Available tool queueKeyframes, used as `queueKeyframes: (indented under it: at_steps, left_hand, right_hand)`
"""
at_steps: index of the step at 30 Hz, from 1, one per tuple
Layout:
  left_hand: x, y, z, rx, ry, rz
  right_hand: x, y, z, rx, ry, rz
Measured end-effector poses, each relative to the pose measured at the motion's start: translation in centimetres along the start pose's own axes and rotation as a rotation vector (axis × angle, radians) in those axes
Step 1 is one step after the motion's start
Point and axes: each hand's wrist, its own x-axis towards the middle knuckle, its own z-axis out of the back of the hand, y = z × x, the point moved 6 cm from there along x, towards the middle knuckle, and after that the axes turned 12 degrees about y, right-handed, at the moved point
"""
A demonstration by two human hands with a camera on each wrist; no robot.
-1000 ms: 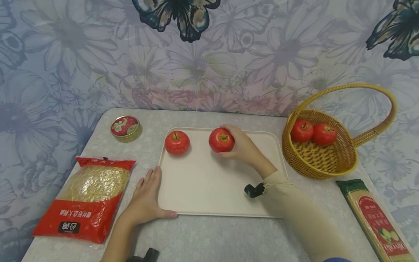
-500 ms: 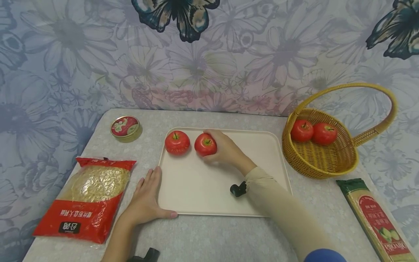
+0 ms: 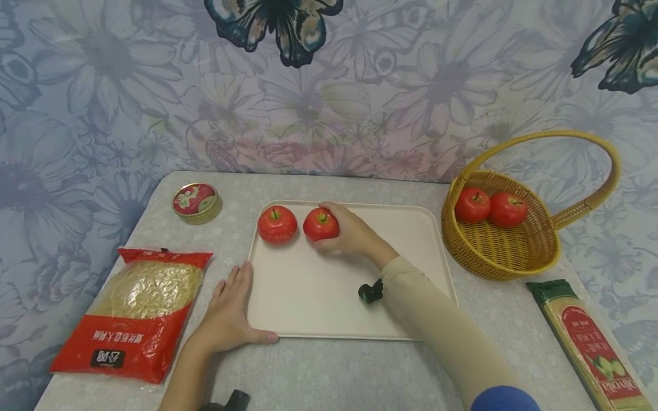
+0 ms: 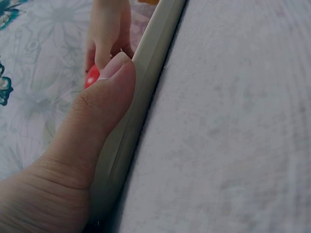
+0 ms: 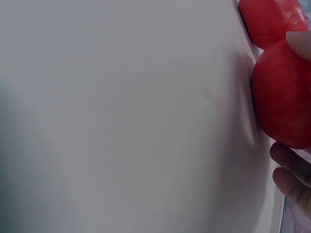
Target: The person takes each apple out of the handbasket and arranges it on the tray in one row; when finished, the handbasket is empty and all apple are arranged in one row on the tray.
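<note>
My right hand (image 3: 350,233) grips a red apple (image 3: 319,224) from its right side, low over the rear of the cream tray (image 3: 313,297). Just left of it, a second red apple (image 3: 277,225) sits in the tray's far-left corner, with a narrow gap between the two in the head view. In the right wrist view the held apple (image 5: 282,97) has a thumb on one side and fingertips (image 5: 286,182) on the other. My left hand (image 3: 226,317) rests at the tray's near-left corner, fingers straight along the left side and thumb (image 4: 109,92) on the front rim.
A yellow wicker basket (image 3: 501,271) with two red apples (image 3: 508,209) stands right of the tray. A pasta bag (image 3: 139,319) lies at left, below a round tin (image 3: 196,203). At the right edge lies a long green-topped packet (image 3: 591,348). A patterned wall backs the table.
My right hand has carried the apple leftward along the tray, close to the other apple, and barely moved in the last half second. The left hand has stayed in place.
</note>
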Motion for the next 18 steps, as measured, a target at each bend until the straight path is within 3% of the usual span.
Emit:
queueKeyframes:
  at_steps: [5, 9, 18]
  left_hand:
    - [0.0, 0.0, -0.1, 0.000, -0.003, -0.004]
    - [0.0, 0.0, -0.2, -0.004, -0.003, -0.009]
    - [0.2, 0.2, -0.3, -0.001, 0.010, 0.013]
  right_hand:
    - [0.0, -0.2, 0.1, -0.009, 0.026, -0.006]
    - [-0.8, -0.1, 0.7, -0.079, -0.016, -0.005]
    - [-6.0, 0.5, 3.7, -0.051, -0.174, 0.133]
